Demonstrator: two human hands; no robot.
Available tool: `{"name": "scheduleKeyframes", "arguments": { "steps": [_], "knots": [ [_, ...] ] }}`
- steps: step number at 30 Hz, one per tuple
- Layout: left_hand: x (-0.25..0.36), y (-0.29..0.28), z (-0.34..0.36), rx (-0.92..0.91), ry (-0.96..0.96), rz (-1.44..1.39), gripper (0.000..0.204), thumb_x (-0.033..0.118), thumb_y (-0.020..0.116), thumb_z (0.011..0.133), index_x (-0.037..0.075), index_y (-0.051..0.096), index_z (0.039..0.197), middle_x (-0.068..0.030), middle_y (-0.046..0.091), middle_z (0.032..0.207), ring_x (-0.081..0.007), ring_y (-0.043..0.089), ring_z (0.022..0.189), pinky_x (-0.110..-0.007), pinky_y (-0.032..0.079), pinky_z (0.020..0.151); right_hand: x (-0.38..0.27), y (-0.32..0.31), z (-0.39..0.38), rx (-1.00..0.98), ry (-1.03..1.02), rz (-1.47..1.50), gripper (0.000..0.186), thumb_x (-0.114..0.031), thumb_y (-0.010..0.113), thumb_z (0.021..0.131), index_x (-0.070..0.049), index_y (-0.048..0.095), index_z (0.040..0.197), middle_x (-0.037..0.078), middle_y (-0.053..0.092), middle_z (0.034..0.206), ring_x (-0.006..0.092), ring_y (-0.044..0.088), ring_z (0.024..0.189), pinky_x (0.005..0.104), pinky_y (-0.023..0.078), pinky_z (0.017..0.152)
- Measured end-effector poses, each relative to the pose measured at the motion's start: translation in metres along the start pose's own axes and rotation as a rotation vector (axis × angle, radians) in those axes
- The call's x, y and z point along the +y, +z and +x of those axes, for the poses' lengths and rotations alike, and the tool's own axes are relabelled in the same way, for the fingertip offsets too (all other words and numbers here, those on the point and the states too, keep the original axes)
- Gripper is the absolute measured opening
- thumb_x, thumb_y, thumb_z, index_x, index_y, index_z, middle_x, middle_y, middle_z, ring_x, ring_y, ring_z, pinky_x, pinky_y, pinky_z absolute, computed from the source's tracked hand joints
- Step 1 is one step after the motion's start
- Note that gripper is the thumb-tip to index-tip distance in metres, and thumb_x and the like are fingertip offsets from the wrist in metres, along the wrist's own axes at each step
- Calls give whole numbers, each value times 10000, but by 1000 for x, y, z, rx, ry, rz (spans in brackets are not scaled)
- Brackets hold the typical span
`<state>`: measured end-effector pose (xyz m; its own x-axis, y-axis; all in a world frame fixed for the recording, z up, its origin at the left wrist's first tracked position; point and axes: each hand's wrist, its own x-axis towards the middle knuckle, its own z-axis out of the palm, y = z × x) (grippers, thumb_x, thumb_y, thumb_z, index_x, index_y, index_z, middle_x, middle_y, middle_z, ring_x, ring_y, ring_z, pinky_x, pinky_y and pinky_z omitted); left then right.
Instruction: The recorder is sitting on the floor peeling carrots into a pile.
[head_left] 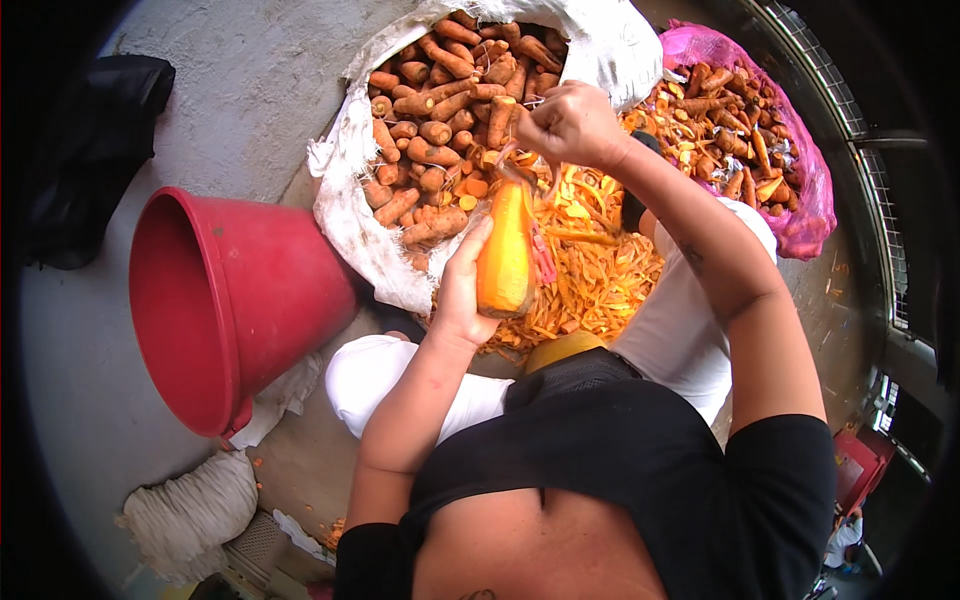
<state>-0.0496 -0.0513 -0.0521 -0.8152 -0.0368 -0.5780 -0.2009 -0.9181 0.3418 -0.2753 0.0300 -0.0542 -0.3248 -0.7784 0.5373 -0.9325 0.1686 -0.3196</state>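
My left hand (463,285) is wrapped round a large, mostly peeled orange-yellow carrot (508,255), held upright in the middle of the view. My right hand (568,125) is closed above the carrot's top, near a thin, blurred strip; what its fingers grip is unclear. Beneath both hands lies a heap of long orange peelings (595,290). Just behind them, an open white sack (345,175) holds several unpeeled, soil-marked carrots (440,90).
A red bucket (270,300) lies tipped at the left, beside a dark object (110,130). A pink mesh sack (805,200) of carrots and scraps stands at the back right. A pale bundled sack (190,510) lies at lower left. Metal bars run along the right.
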Motion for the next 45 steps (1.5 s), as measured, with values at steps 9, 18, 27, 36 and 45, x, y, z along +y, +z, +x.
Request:
{"name": "scheduleKeyframes", "arguments": {
  "steps": [9,18,27,36,45],
  "knots": [
    [15,-8,-4,27,17,40,450,403,394,973,37,491,1217,-160,630,943,-260,645,766,-390,556,648,33,-21,10,-391,550,-411,430,-356,477,928,-57,657,677,129,626,602,305,637,591,402,507,646],
    [19,-24,27,71,92,-32,371,392,441,966,80,553,1132,-72,634,966,-230,636,833,-403,539,718,-44,-36,15,-220,-126,83,353,-416,582,879,-130,619,675,34,586,634,232,615,710,375,448,675],
    [14,-10,37,90,67,-89,336,332,449,963,56,550,1125,-81,634,992,-207,640,913,-365,546,795,-53,-20,8,-149,-120,-37,455,-354,584,839,-99,568,462,101,490,433,297,550,446,391,439,446],
    [10,-9,40,54,94,29,373,335,334,998,49,486,1185,-86,596,1069,-186,621,971,-345,536,833,-61,-15,9,-253,-107,-78,447,-353,606,846,-118,547,470,67,468,435,245,528,467,378,429,462],
    [6,-8,34,54,141,4,385,346,353,990,42,540,1132,-93,638,993,-186,650,891,-322,554,767,-56,-3,2,-188,-87,59,358,-270,617,788,-109,559,473,74,478,445,254,535,459,371,420,433]
  ]
}}
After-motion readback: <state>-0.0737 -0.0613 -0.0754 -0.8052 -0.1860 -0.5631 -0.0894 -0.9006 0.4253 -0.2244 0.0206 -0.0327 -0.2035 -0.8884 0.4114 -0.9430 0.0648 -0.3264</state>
